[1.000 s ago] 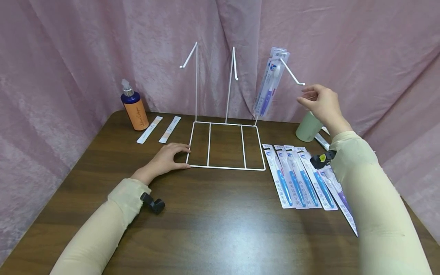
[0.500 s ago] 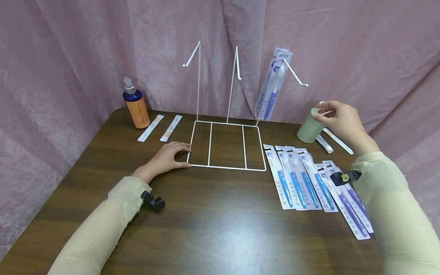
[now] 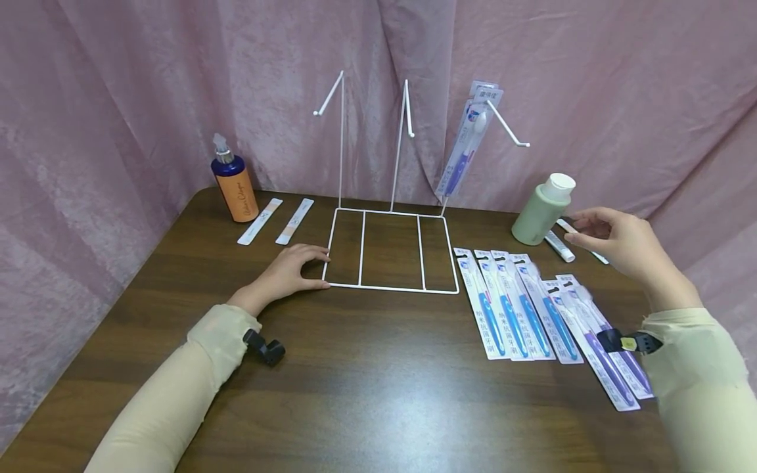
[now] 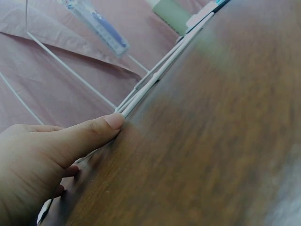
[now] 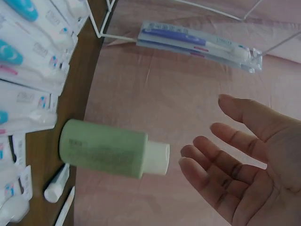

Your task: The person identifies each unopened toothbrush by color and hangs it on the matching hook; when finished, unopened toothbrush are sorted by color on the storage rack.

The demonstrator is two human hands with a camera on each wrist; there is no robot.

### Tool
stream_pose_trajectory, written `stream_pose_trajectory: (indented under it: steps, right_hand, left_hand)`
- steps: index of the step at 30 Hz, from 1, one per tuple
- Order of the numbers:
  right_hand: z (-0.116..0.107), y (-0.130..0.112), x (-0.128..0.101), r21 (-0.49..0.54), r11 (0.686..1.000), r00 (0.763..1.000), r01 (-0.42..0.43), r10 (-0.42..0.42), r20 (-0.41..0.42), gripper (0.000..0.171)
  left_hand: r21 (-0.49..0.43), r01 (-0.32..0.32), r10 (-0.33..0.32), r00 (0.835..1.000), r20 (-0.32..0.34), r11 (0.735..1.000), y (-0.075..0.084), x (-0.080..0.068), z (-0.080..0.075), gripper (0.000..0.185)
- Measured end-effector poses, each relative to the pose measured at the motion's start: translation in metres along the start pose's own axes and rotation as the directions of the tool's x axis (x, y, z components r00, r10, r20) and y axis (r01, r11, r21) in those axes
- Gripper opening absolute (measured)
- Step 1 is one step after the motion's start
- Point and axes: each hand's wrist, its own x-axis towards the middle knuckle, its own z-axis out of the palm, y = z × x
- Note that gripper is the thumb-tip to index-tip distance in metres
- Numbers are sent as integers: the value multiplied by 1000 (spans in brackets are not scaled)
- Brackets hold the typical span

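- Nearest us, the dark wood worktop (image 3: 367, 387); cream sleeves come in from 7 and 5 o'clock, each with a small black wrist camera.
- At 4 o'clock, a row of packaged toothbrushes (image 3: 514, 305) lies flat side by side, four blue ones then purple ones (image 3: 597, 341) at the right end, in easy reach of the right arm.
- Left hand (image 3: 284, 272) at 10 o'clock rests on the worktop, fingers relaxed, thumb tip against the front left corner of the white wire rack (image 3: 390, 249); we judge it is steadying the base. The left wrist view shows the thumb touching the wire.
- Right hand (image 3: 621, 246) at 2 o'clock hovers released, fingers spread, grasping nothing; palm is plainly empty in the right wrist view.
- Just left of it stands a green bottle (image 3: 541, 210) with a white cap; a small white tube (image 3: 558, 246) lies by its base.
- Further back, one purple toothbrush pack (image 3: 467, 148) hangs on the rack's right hook at 1 o'clock; the other two hooks are bare.
- At 11 o'clock, an orange pump bottle (image 3: 233, 184) with two flat white strips (image 3: 275, 221) beside it.
- Pink curtain (image 3: 148, 85) behind everything.
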Motion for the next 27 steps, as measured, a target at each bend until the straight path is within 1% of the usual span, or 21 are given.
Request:
stream_pose_trajectory:
  steps: [3, 7, 12, 19, 23, 27]
  right_hand:
    - [2, 8, -9, -22, 1000, 1000, -7, 7, 6, 44]
    - [6, 20, -21, -49, 999, 999, -18, 19, 37, 45]
    - [13, 36, -33, -48, 999, 997, -13, 17, 71, 43]
    - [21, 58, -51, -45, 999, 996, -19, 23, 81, 38]
    - [25, 71, -58, -56, 998, 992, -30, 36, 117, 39]
    - [32, 82, -63, -53, 998, 983, -46, 54, 173, 42]
  left_hand:
    - [0, -4, 4, 1000, -2, 1000, -1, -1, 0, 56]
    - [2, -4, 4, 1000, -1, 1000, -2, -2, 0, 57]
    - [14, -2, 3, 1000, -13, 1000, -2, -3, -2, 57]
    - [-2, -23, 23, 999, -23, 1000, 1, -1, -2, 55]
    - [-1, -27, 27, 999, -31, 1000, 1, -1, -1, 54]
    - [-6, -26, 26, 999, -31, 1000, 1, -1, -1, 55]
